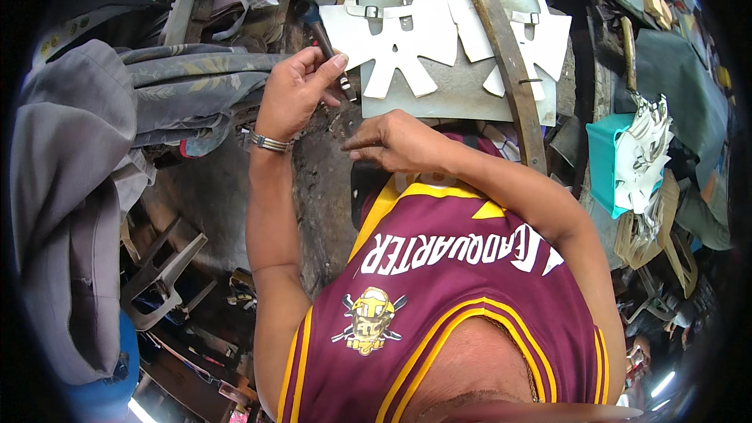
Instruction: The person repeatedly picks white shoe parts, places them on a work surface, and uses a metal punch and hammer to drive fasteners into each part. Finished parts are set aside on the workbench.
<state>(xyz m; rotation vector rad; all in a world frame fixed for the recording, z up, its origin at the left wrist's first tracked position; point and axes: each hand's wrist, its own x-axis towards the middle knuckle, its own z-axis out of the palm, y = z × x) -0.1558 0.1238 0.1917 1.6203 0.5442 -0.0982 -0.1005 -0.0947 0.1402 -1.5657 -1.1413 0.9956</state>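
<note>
Just right of the half-curled left hand (pixel 304 82), nearer than the right hand (pixel 394 141), a buckled white sandal upper (pixel 393 32) is laid crosswise; what either holds cannot be told.

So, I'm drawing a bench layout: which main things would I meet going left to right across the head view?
Plain grey draped cloth → flat white cut-out piece with a strap and buckle → long brown wooden bar → teal plastic box.
</note>
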